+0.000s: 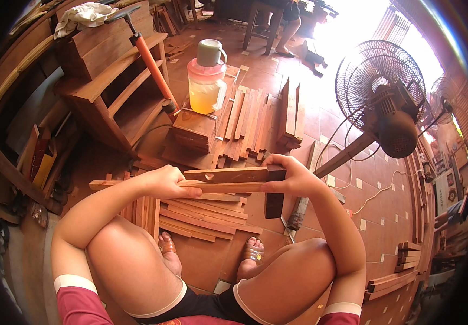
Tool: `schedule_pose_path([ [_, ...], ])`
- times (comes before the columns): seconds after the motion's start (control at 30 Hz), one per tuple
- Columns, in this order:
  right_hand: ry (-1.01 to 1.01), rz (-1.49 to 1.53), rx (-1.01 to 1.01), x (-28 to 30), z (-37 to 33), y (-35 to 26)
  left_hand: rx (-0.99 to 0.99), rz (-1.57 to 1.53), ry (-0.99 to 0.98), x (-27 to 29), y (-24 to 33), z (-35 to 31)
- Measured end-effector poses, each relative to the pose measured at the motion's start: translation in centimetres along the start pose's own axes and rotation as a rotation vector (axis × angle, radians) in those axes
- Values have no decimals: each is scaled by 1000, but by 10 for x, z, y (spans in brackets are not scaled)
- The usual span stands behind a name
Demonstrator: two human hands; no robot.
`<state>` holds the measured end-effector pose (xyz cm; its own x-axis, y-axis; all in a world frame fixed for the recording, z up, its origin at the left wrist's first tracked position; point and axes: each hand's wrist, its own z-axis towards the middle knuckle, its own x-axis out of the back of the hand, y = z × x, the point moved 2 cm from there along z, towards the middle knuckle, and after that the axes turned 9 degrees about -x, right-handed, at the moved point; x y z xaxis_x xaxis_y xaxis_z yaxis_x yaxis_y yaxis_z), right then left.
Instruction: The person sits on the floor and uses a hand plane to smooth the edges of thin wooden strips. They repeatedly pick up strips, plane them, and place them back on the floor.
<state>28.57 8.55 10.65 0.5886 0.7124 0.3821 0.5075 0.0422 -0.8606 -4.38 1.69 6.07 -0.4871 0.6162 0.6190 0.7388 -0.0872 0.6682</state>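
In front of my knees I hold a reddish wooden strip (228, 187) level between both hands. My left hand (170, 182) grips it, thumb lying along its face; a wooden length sticks out beyond my left wrist, probably the same strip. My right hand (294, 176) is closed around the strip's right part and a wooden try square (234, 174). The square's blade, with a round hole near its left end, lies along the strip's far side. Its dark stock (274, 207) points down toward me beneath my right fingers. Below are several stacked wooden strips (204, 216).
A jug of yellow drink (204, 89) with a grey-green cup (210, 53) on top stands on a wooden block (193, 129). An orange pump (155, 67) leans by a wooden cabinet (96, 89). Right stands a fan (380, 86) with trailing cable. Someone's leg (288, 35) shows far back.
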Motion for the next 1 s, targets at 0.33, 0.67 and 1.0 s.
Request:
schedule_pose_path([
  [0.33, 12, 17, 14, -1, 1, 1, 30, 20, -12, 2, 3, -1],
  [0.67, 181, 729, 124, 13, -1, 7, -90, -399, 106, -1, -10, 0],
  [1.0, 133, 962, 163, -1, 4, 4, -164, -398, 105, -7, 1, 3],
])
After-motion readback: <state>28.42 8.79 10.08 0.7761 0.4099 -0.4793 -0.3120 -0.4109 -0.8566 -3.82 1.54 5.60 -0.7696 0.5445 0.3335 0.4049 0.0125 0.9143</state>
